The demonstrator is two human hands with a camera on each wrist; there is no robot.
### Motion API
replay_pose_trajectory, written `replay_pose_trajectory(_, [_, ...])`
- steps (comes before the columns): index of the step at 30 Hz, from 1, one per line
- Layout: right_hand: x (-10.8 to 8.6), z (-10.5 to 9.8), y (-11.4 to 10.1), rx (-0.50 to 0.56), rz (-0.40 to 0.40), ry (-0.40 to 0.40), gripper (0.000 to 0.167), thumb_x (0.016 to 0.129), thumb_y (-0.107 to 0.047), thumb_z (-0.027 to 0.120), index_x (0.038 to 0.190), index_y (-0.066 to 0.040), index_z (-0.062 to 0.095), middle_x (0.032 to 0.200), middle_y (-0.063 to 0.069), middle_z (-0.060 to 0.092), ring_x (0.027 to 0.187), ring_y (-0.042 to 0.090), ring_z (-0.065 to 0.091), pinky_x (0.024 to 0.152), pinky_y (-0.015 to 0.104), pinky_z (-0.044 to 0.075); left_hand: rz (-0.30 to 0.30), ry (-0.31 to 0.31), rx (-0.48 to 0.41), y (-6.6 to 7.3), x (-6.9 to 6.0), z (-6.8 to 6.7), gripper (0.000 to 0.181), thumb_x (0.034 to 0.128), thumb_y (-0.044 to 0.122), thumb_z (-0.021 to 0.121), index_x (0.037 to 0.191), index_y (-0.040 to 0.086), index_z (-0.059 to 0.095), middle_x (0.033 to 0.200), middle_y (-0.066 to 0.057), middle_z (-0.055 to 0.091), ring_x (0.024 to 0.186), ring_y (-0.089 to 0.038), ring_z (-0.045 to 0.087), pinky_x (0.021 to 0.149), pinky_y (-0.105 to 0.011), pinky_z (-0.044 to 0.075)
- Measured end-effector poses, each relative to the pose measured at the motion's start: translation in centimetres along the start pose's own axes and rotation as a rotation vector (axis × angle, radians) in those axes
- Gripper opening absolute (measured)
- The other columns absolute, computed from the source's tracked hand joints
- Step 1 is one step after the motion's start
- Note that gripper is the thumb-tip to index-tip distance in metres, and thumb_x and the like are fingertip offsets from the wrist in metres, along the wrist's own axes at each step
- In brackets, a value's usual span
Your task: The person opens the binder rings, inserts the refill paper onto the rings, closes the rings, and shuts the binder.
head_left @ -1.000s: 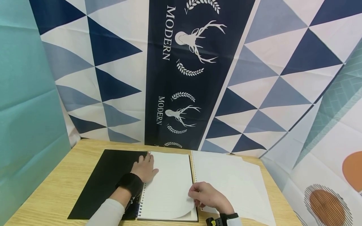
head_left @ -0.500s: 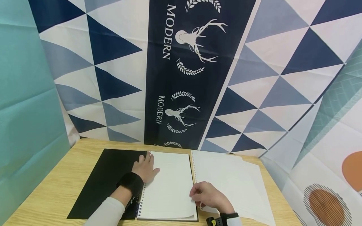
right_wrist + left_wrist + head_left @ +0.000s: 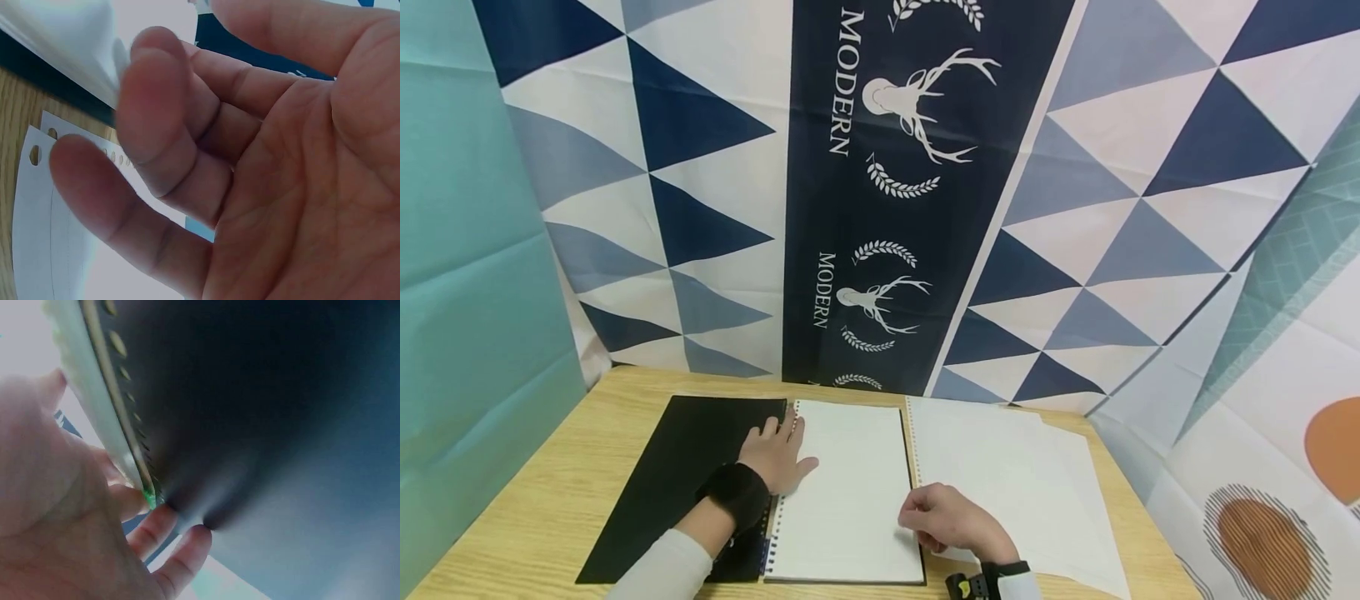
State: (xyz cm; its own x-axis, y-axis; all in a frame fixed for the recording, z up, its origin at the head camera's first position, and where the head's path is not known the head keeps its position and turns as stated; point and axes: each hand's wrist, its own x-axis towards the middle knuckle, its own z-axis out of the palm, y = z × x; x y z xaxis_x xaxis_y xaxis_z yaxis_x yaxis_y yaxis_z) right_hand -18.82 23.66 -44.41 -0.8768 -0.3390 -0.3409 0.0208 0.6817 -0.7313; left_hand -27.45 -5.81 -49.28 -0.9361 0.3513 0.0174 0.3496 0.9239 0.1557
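An open notebook [image 3: 846, 492] lies on the table, its black cover [image 3: 662, 492] folded out to the left and a stack of white pages on the right. Holes run down the pages' left edge. My left hand [image 3: 772, 457] rests with spread fingers across the hole-punched edge; in the left wrist view its fingertips [image 3: 197, 544] touch the dark cover. My right hand [image 3: 951, 518] is at the stack's right edge, near the lower corner. Its fingers [image 3: 153, 112] are loosely curled beside the page edge in the right wrist view, and no page shows clearly between them.
Loose white sheets [image 3: 1022, 483] with punched holes lie right of the notebook, slightly fanned, partly under my right hand. The wooden table [image 3: 542, 475] ends at a patterned cloth [image 3: 715, 208] behind and a teal cloth [image 3: 475, 292] at left.
The top page's lower right corner, curled up a second ago, now lies flat. My left hand has shifted slightly left; my right hand stays almost in place at the page edge.
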Motion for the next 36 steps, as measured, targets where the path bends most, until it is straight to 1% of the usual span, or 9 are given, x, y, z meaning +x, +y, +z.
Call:
replay_pose_trajectory(6, [0.0, 0.3, -0.2, -0.007, -0.002, 0.0, 0.018, 0.098, -0.022, 0.064, 0.089, -0.009, 0.072, 0.062, -0.001, 0.055, 0.052, 0.012, 0.047, 0.05, 0.025, 0.037, -0.028, 0.064, 0.08, 0.7, 0.4, -0.5, 0.083, 0.0963, 0.062, 0.056, 0.151, 0.002, 0.044, 0.159, -0.019, 0.041, 0.13, -0.041, 0.046, 0.101, -0.054, 0.046])
replay_pose_trajectory(10, [0.0, 0.5, -0.1, -0.019, -0.01, -0.007, 0.018, 0.098, -0.022, 0.064, 0.089, -0.008, 0.071, 0.062, -0.001, 0.056, 0.051, 0.012, 0.047, 0.05, 0.025, 0.038, -0.061, 0.044, 0.13, 1.3, 0.5, -1.0, 0.086, 0.0944, 0.066, 0.055, 0.152, 0.002, 0.043, 0.159, -0.018, 0.041, 0.126, -0.037, 0.047, 0.098, -0.052, 0.048])
replay_pose_trajectory(14, [-0.1, 0.6, -0.1, -0.039, -0.02, -0.005, 0.018, 0.098, -0.023, 0.063, 0.09, -0.009, 0.071, 0.064, 0.0, 0.056, 0.052, 0.012, 0.046, 0.051, 0.027, 0.037, -0.068, 0.046, 0.179, 1.8, 0.7, -1.3, 0.089, 0.093, 0.069, 0.055, 0.15, 0.002, 0.045, 0.158, -0.019, 0.043, 0.125, -0.036, 0.048, 0.099, -0.052, 0.048])
replay_pose_trajectory(18, [-0.1, 0.7, -0.2, -0.055, -0.021, -0.006, 0.017, 0.098, -0.025, 0.064, 0.092, -0.01, 0.071, 0.066, 0.0, 0.058, 0.053, 0.012, 0.047, 0.052, 0.027, 0.036, -0.061, 0.071, 0.194, 1.6, 1.2, -0.6, 0.09, 0.0924, 0.07, 0.055, 0.149, 0.0, 0.047, 0.157, -0.021, 0.044, 0.126, -0.037, 0.049, 0.101, -0.05, 0.049])
replay_pose_trajectory(23, [-0.1, 0.7, -0.3, -0.071, -0.037, -0.004, 0.016, 0.097, -0.025, 0.063, 0.093, -0.012, 0.071, 0.067, -0.001, 0.059, 0.054, 0.012, 0.048, 0.053, 0.026, 0.037, -0.026, 0.085, 0.156, 0.5, 1.8, 0.5, 0.091, 0.0937, 0.07, 0.052, 0.15, -0.001, 0.044, 0.16, -0.023, 0.039, 0.132, -0.04, 0.047, 0.105, -0.051, 0.047])
replay_pose_trajectory(29, [-0.1, 0.9, -0.3, -0.069, -0.068, -0.017, 0.014, 0.097, -0.025, 0.064, 0.093, -0.014, 0.07, 0.066, -0.001, 0.058, 0.054, 0.012, 0.048, 0.052, 0.025, 0.036, 0.021, 0.082, 0.067, -1.0, 2.0, 1.4, 0.091, 0.0965, 0.066, 0.051, 0.155, -0.001, 0.036, 0.165, -0.022, 0.03, 0.134, -0.044, 0.044, 0.11, -0.052, 0.043])
replay_pose_trajectory(32, [0.0, 1.1, -0.3, -0.072, -0.072, -0.022, 0.013, 0.097, -0.025, 0.064, 0.093, -0.014, 0.07, 0.066, -0.001, 0.058, 0.054, 0.012, 0.048, 0.051, 0.026, 0.036, 0.029, 0.069, 0.023, -1.4, 1.9, 1.4, 0.091, 0.0972, 0.065, 0.051, 0.157, -0.002, 0.032, 0.167, -0.021, 0.027, 0.133, -0.043, 0.045, 0.111, -0.052, 0.041])
replay_pose_trajectory(34, [0.0, 1.1, -0.3, -0.076, -0.075, -0.021, 0.013, 0.097, -0.025, 0.064, 0.093, -0.014, 0.07, 0.065, -0.002, 0.058, 0.053, 0.012, 0.047, 0.05, 0.025, 0.035, 0.037, 0.046, -0.018, -1.5, 1.6, 0.9, 0.09, 0.0987, 0.063, 0.051, 0.157, -0.002, 0.031, 0.167, -0.021, 0.026, 0.134, -0.043, 0.043, 0.113, -0.053, 0.039])
replay_pose_trajectory(36, [0.1, 1.1, -0.4, -0.074, -0.084, -0.02, 0.014, 0.098, -0.025, 0.063, 0.095, -0.014, 0.07, 0.064, -0.001, 0.058, 0.053, 0.012, 0.047, 0.05, 0.026, 0.035, 0.047, 0.04, -0.033, -1.7, 1.4, 0.5, 0.087, 0.0995, 0.059, 0.052, 0.157, -0.002, 0.032, 0.167, -0.021, 0.027, 0.128, -0.041, 0.045, 0.11, -0.052, 0.04])
